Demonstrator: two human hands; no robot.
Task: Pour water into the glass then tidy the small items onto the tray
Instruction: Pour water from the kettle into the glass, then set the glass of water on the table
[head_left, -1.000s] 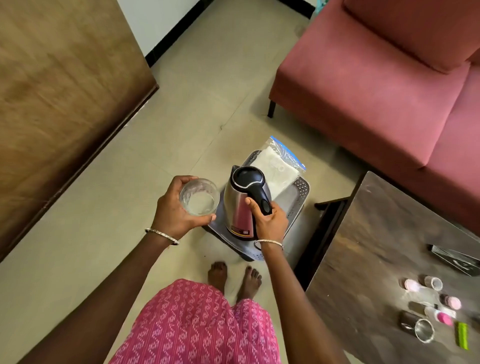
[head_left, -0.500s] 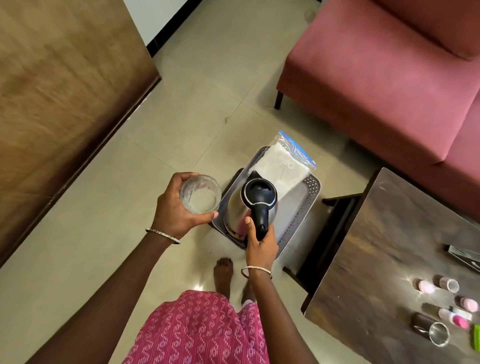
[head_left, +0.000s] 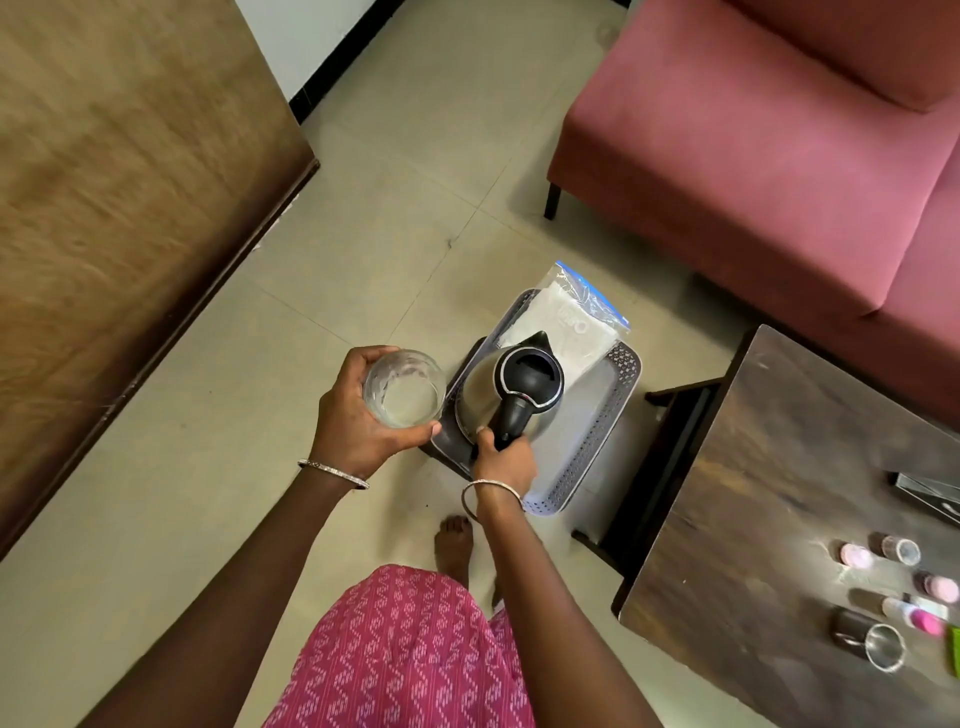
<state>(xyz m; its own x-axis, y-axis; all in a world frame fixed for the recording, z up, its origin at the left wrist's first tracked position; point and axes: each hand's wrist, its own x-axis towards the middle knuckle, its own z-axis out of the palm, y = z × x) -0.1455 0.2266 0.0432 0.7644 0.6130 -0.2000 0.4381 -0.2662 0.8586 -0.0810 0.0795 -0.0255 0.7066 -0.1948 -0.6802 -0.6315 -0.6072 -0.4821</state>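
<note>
My left hand grips a clear glass with a little water in it, held above the floor left of the tray. My right hand holds the black handle of a steel kettle with a black lid. The kettle stands upright over the near left part of the grey perforated tray, its spout pointing away from me. A clear plastic bag with white contents lies on the tray's far end. Several small pink-capped bottles and a small metal cup sit on the dark table at the right.
A red sofa fills the upper right. A brown wooden panel stands at the left. The tray rests on a low dark stool beside the table. My bare foot is on the tiled floor below the tray. A dark flat object lies on the table's far side.
The kettle has swung from tilted toward the glass back to upright and come down over the tray. The glass has stayed in my left hand. The view has shifted slightly.
</note>
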